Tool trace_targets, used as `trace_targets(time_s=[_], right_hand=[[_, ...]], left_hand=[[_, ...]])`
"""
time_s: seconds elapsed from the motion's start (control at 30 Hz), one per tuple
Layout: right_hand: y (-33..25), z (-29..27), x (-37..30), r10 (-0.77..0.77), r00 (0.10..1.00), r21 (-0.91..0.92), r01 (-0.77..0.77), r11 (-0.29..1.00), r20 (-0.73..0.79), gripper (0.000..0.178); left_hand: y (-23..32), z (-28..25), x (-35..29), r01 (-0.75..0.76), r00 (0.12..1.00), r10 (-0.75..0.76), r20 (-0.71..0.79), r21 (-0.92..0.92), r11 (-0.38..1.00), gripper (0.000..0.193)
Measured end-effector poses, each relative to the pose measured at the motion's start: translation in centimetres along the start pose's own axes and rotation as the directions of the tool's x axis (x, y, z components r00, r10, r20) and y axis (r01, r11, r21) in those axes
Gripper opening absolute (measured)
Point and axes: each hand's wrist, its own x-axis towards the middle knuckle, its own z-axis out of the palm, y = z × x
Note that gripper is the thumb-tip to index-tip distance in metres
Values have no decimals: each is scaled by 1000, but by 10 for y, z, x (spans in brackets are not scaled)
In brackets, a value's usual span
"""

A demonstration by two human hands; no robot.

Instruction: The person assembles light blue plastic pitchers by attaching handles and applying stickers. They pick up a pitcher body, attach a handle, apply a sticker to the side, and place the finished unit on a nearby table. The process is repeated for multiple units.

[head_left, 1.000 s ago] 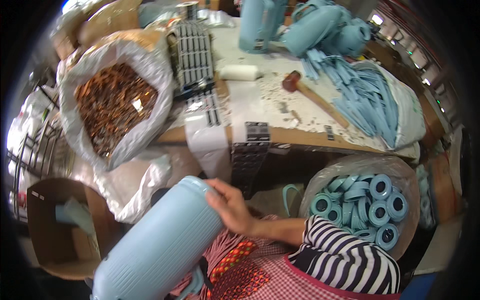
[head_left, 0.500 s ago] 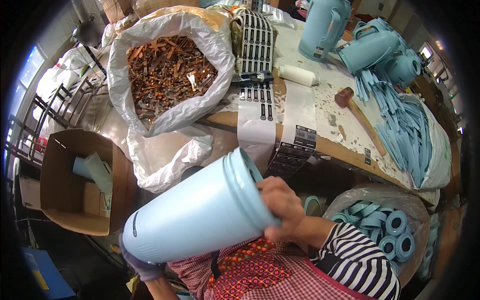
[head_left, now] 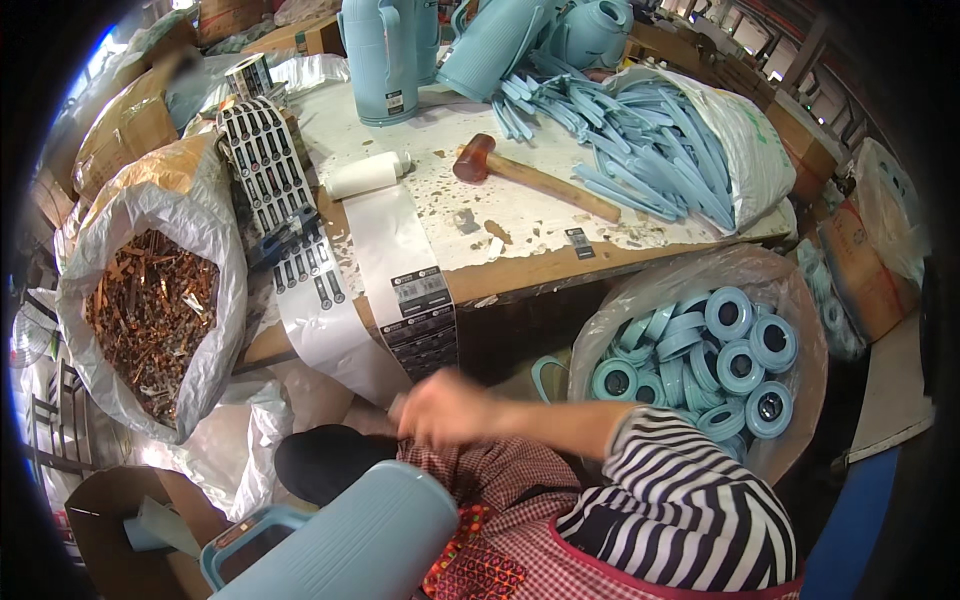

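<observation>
Blue jug [head_left: 350,540] lies tilted at bottom centre, handle [head_left: 245,521] to the left, one end cropped by the lower edge. Looks angled so the person can work on it in front of the apron [head_left: 480,575]. Left hand is out of frame, so can't tell whether it's propping the jug. Right hand [head_left: 445,408], mid-frame, is blurred; fingers seem curled, clear of the jug, near the hanging label strip [head_left: 425,335]. Can't tell if it's pinching anything. Strip's white roll [head_left: 370,175] sits back on the table [head_left: 430,215], tail over the front edge, presumably for easy reach. Same logic for the open bags: metal bits [head_left: 150,330] at left, blue rings [head_left: 682,333] at right. Mallet [head_left: 540,180] lies flat, upper middle, handle toward the person's right, probably for a quick grab.
</observation>
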Motion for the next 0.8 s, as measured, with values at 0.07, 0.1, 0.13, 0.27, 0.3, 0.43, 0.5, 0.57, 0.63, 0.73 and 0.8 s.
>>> trace_targets(time_s=[0.07, 0.1, 0.13, 0.27, 0.3, 0.43, 0.5, 0.57, 0.63, 0.73, 0.8], right_hand=[[-21, -94, -27, -537, 668, -680, 64, 731, -515, 12], [-10, -159, -51, -514, 472, -610, -68, 789, -716, 17], [9, -233, -73, -642, 192, -668, -139, 731, -742, 13], [46, -413, -216, -471, 227, -358, -910, 209, -852, 27], [46, -442, -244, -463, 312, -459, -853, 247, -830, 31], [-35, -373, -173, -653, 286, -508, -843, 177, -702, 38], [-102, -277, -136, -624, 401, -574, -813, 95, -671, 41], [-129, -216, -100, -702, 589, -898, -404, 173, -400, 30], [-153, -126, -43, -570, 772, -719, 224, 657, -281, 29], [-187, 11, -3, -232, 971, 478, 180, 859, 51, 36], [-186, 61, 21, -484, 824, 736, 128, 665, 294, 45]], left_hand=[[14, -12, 2, -130, 991, 132, -26, 62, 990, 38], [21, -17, 2, -196, 980, 199, -30, 84, 977, 38], [29, -21, 1, -257, 965, 261, -29, 98, 961, 38], [48, -31, -5, -403, 915, 399, 61, 75, 912, 38], [48, -29, -7, -395, 914, 388, 117, 37, 918, 38], [64, -15, -8, 139, 878, -143, 457, 43, 989, 47], [73, -20, 5, 472, 683, -451, 575, 124, 873, 55], [117, 0, 19, 253, 651, -57, 757, -145, 956, 65], [159, 35, 47, -369, 435, 484, 759, -340, 865, 73], [153, 83, 76, -859, 333, 654, 679, -68, 508, 48], [130, 75, 90, -835, 421, 669, 613, -26, 550, 34]])
